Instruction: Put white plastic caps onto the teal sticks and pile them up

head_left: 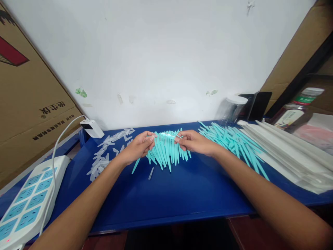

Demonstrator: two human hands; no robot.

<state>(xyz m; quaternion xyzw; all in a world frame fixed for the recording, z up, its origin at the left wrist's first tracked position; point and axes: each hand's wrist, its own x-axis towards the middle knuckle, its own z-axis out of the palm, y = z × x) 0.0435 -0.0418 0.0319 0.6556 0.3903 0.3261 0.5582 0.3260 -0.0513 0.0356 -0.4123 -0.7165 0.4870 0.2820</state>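
My left hand (pixel 136 147) is closed around a fan of teal plastic sticks (pixel 166 151) held over the blue table (pixel 182 194). My right hand (pixel 195 142) pinches a thin clear cap or sleeve (pixel 168 134) at the tops of those sticks, between thumb and forefinger. One small clear cap (pixel 151 173) lies on the table just below the bundle. A pile of clear caps (pixel 108 152) lies to the left of my left hand. A larger heap of teal sticks (pixel 231 142) lies to the right of my right hand.
A white power strip (pixel 28 198) with a cable and a white adapter (pixel 91 127) sit at the left. Stacked clear bags (pixel 288 156) lie at the right, with a clear jar (pixel 231 109), a dark phone (pixel 258 106) and bottles (pixel 291 116) behind. Cardboard boxes (pixel 28 104) flank both sides.
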